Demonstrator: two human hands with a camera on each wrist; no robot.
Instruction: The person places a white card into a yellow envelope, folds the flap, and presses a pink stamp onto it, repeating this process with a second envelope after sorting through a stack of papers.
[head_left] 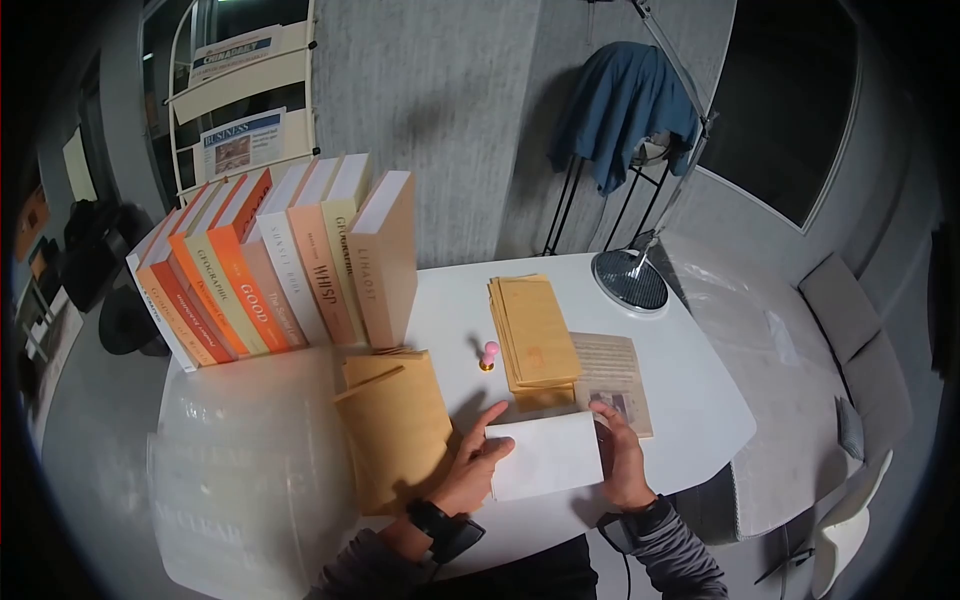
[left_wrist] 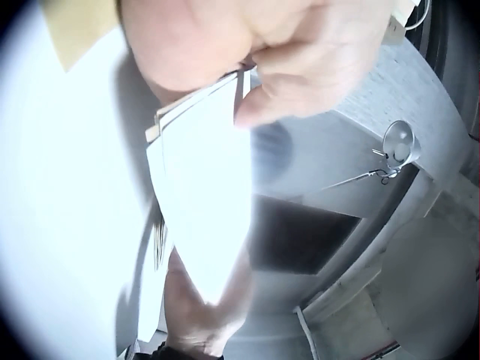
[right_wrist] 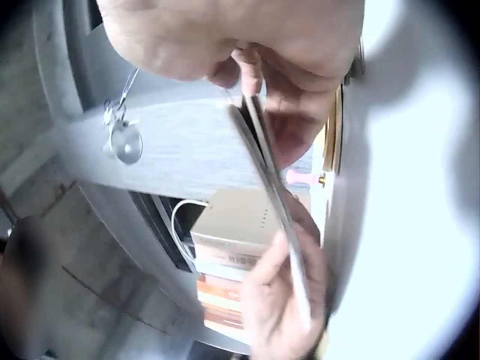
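Both hands hold a folded white paper above the front of the table. My left hand grips its left edge, thumb on the face towards me. At the other end my right hand holds the right edge, with fingers behind it. Several layers show along the edge of the paper in the left wrist view. Seen edge-on in the right wrist view, the paper has a gap between its layers at the right hand's fingers. Just beyond lies a stack of brown envelopes.
More brown envelopes lie left of the left hand. A small stamp with a pink handle stands between the stacks. A printed sheet lies partly under the right stack. Books stand at the back left, and a lamp base at the back right.
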